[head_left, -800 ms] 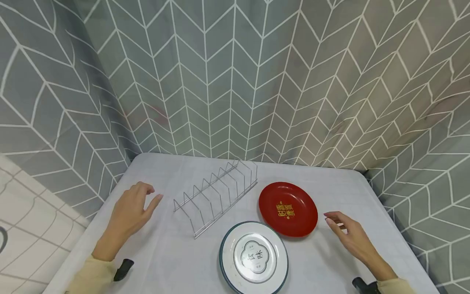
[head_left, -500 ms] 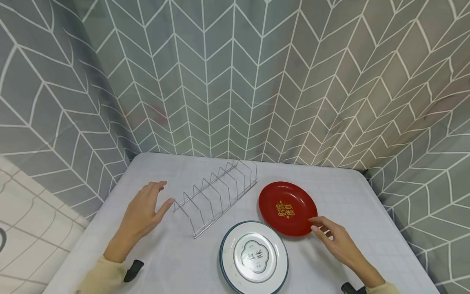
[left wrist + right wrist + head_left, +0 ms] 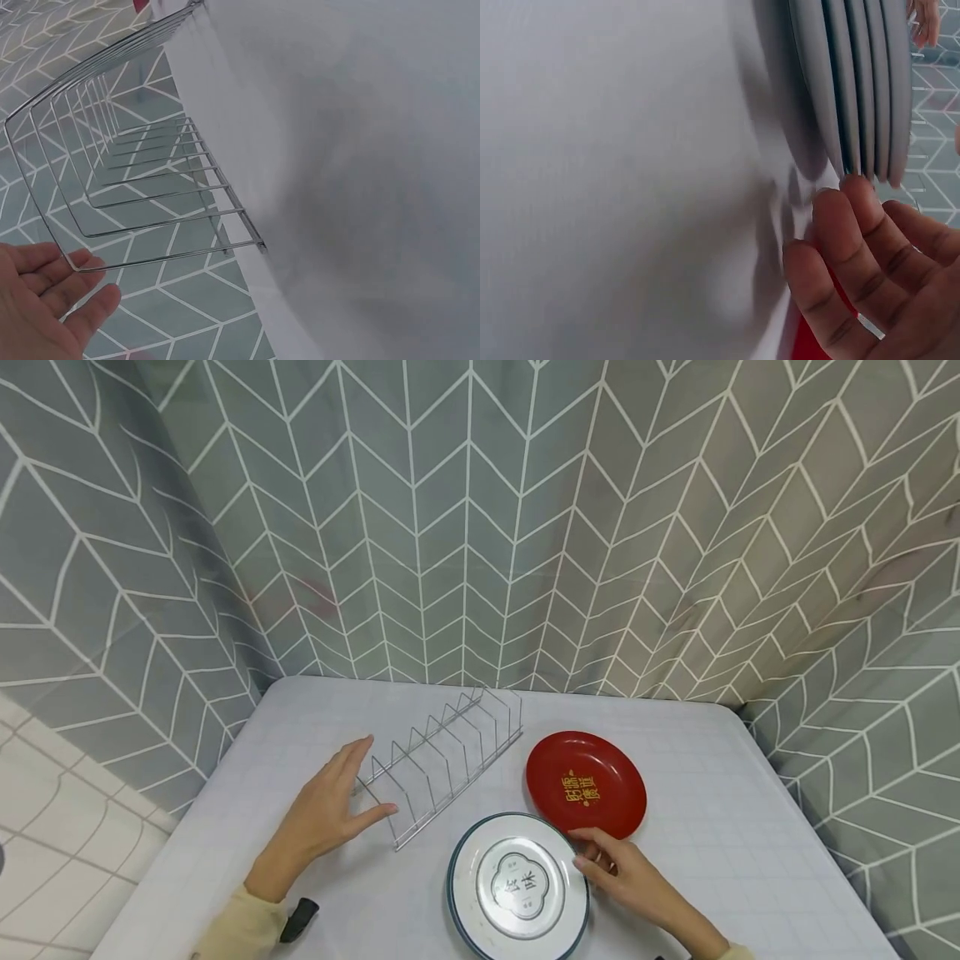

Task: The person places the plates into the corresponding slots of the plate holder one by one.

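Observation:
A stack of several white plates (image 3: pixel 520 887) with dark teal rims lies at the table's front; a flower-shaped mark shows on the top one. At the stack's right edge is my right hand (image 3: pixel 622 875), fingers loosely bent. In the right wrist view its fingertips (image 3: pixel 861 196) are at the plates' rims (image 3: pixel 855 90); a firm grip cannot be made out. My left hand (image 3: pixel 318 814) is spread at the near left end of a wire plate rack (image 3: pixel 459 790). The left wrist view puts its relaxed fingers beside the end wire of the rack (image 3: pixel 227 187); contact is unclear.
A red oval plate (image 3: pixel 581 760) with gold characters lies behind the stack and right of the rack. White cloth covers the table (image 3: pixel 720 777). A grey patterned curtain (image 3: pixel 465 527) hangs behind and at both sides.
My right hand has moved left and nearer, from beside the red plate to the edge of the plate stack. My left hand has moved right to the end of the rack.

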Demonstrator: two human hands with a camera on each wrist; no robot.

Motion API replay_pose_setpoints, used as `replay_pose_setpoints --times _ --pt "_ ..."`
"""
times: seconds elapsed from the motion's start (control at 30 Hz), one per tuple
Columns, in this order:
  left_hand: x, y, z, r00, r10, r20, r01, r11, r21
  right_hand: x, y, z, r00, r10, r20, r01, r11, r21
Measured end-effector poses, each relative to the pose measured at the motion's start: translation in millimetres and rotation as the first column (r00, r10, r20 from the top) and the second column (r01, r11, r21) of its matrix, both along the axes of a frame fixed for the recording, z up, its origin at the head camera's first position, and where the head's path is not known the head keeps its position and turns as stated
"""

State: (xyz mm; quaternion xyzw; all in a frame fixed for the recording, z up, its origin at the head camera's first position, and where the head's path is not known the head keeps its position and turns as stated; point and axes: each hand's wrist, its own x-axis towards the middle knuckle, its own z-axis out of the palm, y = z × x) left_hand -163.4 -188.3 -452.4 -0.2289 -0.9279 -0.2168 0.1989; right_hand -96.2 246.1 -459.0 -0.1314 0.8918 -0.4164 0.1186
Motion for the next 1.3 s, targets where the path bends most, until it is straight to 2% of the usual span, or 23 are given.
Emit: replay_pose_setpoints --times 0.2,0.47,0.67,0.97,1.1,1.3 --pt "0.3 1.3 -3.6 0.998 -0.012 0.069 0.012 1.000 -0.006 0.9 -5.3 -9.3 1.000 0.020 -0.006 -0.020 1.000 0.024" --pt "1.3 -1.2 -6.8 0.986 -0.020 0.168 0.021 1.000 -0.005 1.1 -7.0 -10.4 1.000 0.017 -0.004 -0.017 1.000 0.007" --pt "2.1 -0.7 -6.6 0.982 -0.011 0.191 0.013 1.000 -0.010 0.2 -5.7 -11.3 1.000 -0.003 0.029 0.004 1.000 -0.020" --pt "2.0 -2.7 -7.3 0.982 0.008 0.191 -0.004 1.000 -0.024 1.7 -4.8 -6.4 0.991 -0.102 0.083 0.111 0.988 -0.109" --pt "1.9 -3.9 -7.0 0.982 0.009 0.188 -0.004 1.000 -0.025 2.8 -6.6 2.4 0.970 -0.199 0.141 0.221 0.963 -0.154" --pt "3.1 -4.4 -7.7 0.977 0.014 0.210 -0.008 1.000 -0.030 7.1 -8.0 17.4 0.910 -0.318 0.265 0.376 0.904 -0.207"
